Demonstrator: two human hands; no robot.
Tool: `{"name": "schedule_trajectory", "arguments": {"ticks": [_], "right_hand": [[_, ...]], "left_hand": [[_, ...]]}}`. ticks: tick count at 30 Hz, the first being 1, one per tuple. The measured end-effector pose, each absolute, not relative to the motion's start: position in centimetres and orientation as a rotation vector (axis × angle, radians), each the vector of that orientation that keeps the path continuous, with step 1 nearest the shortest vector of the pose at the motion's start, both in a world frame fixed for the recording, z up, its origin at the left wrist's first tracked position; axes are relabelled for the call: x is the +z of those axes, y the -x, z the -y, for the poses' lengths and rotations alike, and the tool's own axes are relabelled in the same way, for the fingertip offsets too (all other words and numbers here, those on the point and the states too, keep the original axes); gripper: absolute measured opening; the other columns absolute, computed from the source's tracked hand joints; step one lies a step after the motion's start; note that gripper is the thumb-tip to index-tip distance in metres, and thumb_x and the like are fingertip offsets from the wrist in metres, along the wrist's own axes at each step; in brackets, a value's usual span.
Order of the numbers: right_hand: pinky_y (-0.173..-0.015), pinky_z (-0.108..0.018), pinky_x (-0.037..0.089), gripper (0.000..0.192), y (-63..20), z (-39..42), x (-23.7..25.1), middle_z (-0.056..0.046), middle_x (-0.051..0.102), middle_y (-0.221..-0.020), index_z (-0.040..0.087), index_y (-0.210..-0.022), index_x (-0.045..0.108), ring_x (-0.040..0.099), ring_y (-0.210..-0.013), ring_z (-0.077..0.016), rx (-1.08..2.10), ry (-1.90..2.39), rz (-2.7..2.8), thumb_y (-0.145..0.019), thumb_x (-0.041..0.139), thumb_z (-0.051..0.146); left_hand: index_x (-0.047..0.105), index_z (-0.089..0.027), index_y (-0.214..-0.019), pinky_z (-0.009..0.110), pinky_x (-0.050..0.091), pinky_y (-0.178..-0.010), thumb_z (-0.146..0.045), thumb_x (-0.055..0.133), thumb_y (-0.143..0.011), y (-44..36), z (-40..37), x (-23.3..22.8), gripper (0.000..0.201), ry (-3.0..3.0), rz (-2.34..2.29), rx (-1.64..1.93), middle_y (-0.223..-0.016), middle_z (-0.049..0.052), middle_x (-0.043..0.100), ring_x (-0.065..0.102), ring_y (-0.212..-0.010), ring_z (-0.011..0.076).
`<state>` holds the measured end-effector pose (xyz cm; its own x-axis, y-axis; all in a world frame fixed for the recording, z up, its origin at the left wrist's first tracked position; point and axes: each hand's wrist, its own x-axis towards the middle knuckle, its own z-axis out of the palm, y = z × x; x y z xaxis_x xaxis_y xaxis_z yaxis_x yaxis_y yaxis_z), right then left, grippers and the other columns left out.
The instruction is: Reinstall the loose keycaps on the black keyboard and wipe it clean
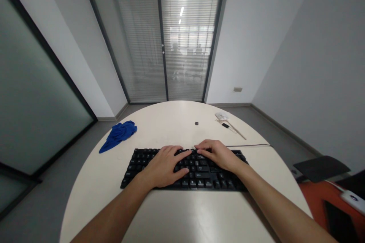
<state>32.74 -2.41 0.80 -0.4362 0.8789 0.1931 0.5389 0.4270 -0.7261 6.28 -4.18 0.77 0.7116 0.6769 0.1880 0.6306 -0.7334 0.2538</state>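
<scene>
A black keyboard (199,185) lies flat on the table in front of me. My left hand (167,165) rests on its middle-left keys, fingers spread and holding nothing. At the keyboard's far edge, right of its middle, is my right hand (215,153). Its thumb and index fingertips are drawn close together over the top row; anything between them is too small to make out. Beyond the hands, a small dark piece like a keycap (196,123) sits on the table. Farther right lie a brush with a wooden handle (236,130) and a small black tool with thin wires (225,125).
A crumpled blue cloth (119,134) lies at the left of the round pale table (171,121). The keyboard's cable (251,145) runs off the right edge. An orange chair seat (313,201) at the right holds a white power strip (353,199) and a dark flat object (339,222).
</scene>
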Motion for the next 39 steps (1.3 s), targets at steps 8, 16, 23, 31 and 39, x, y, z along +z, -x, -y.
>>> {"name": "schedule_trajectory", "arguments": {"ticks": [8,16,23,31,39], "right_hand": [[-0.088,-0.031,0.049,0.022,-32.1,3.0,1.5,-0.005,0.072,-0.103,0.027,-0.108,0.078,0.067,-0.095,-0.0211,0.598,1.28,2.25,-0.093,0.062,0.032],[-0.093,-0.031,0.048,0.026,-32.6,2.4,1.1,-0.005,0.075,-0.106,0.021,-0.105,0.076,0.068,-0.099,-0.0208,0.864,1.249,2.058,-0.094,0.058,0.035],[-0.081,-0.033,0.05,0.027,-32.4,2.2,1.0,-0.004,0.078,-0.09,0.018,-0.095,0.078,0.07,-0.086,-0.0229,0.935,1.34,1.992,-0.089,0.061,0.038],[-0.084,-0.034,0.051,0.03,-32.6,1.9,0.9,-0.005,0.079,-0.092,0.017,-0.096,0.079,0.071,-0.089,-0.0244,0.987,1.342,1.981,-0.087,0.061,0.039],[-0.085,-0.033,0.052,0.024,-32.4,1.7,0.5,-0.005,0.078,-0.09,0.016,-0.093,0.079,0.072,-0.089,-0.0235,0.991,1.389,1.969,-0.083,0.061,0.03]], "left_hand": [[0.044,-0.034,-0.147,0.05,0.038,-0.109,-0.048,0.056,-0.094,-6.2,4.1,0.5,0.056,-2.75,-1.039,0.442,-0.141,0.007,0.052,0.049,-0.127,0.029],[0.046,-0.03,-0.146,0.051,0.036,-0.111,-0.04,0.055,-0.094,-6.5,4.4,1.3,0.053,-2.798,-1.018,0.42,-0.142,0.009,0.051,0.047,-0.128,0.0285],[0.041,-0.031,-0.149,0.049,0.04,-0.107,-0.035,0.053,-0.093,-7.6,4.8,1.7,0.058,-2.766,-1.033,0.429,-0.139,0.008,0.053,0.05,-0.124,0.0282],[0.047,-0.032,-0.144,0.051,0.04,-0.103,-0.039,0.053,-0.093,-8.9,5.3,1.5,0.052,-2.753,-1.151,0.418,-0.133,0.008,0.054,0.051,-0.118,0.0304],[0.05,-0.032,-0.142,0.052,0.036,-0.108,-0.039,0.052,-0.094,-9.2,5.6,1.6,0.048,-2.728,-1.187,0.421,-0.133,0.008,0.054,0.05,-0.121,0.0299]]}}
